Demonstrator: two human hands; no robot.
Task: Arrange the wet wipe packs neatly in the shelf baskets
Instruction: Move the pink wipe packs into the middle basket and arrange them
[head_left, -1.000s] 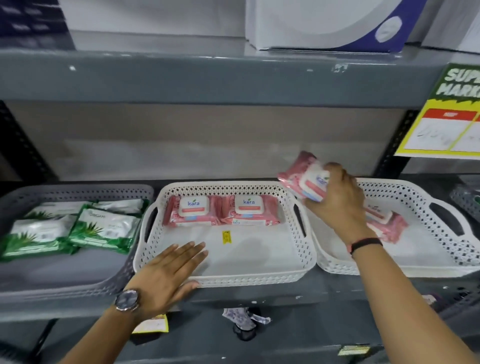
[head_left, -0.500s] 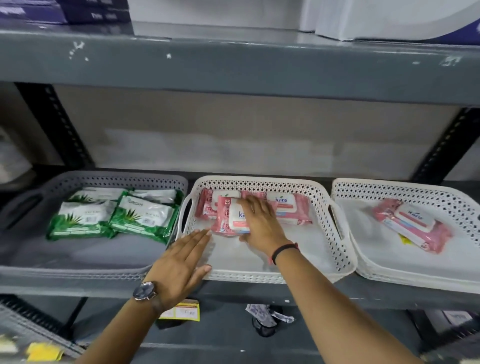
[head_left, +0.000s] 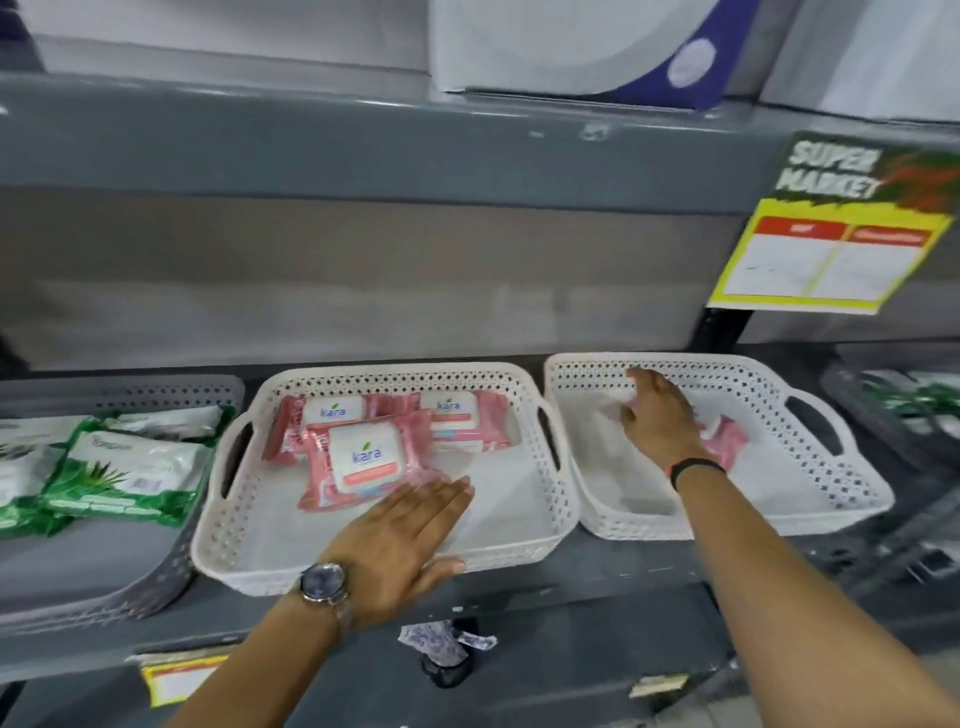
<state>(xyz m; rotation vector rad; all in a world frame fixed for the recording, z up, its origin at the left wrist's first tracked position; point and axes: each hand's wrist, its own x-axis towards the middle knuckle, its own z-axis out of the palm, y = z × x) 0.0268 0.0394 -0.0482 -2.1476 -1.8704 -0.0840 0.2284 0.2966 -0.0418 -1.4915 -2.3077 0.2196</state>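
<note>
Upper right, a yellow price sign (head_left: 831, 228) headed "SUPER MARKET" hangs off the grey upper shelf (head_left: 363, 150). A white-and-blue box (head_left: 571, 49) sits on top. Lower centre, crumpled paper (head_left: 441, 642); lower left, a yellow label (head_left: 179, 678).

"kara" stands in blue on the white lids of three pink wipe packs (head_left: 363, 457) in the middle white basket (head_left: 363, 569). A hanging sign (head_left: 836, 228) under the upper shelf reads "SUPER MARKET". Other print is too blurred.
</note>
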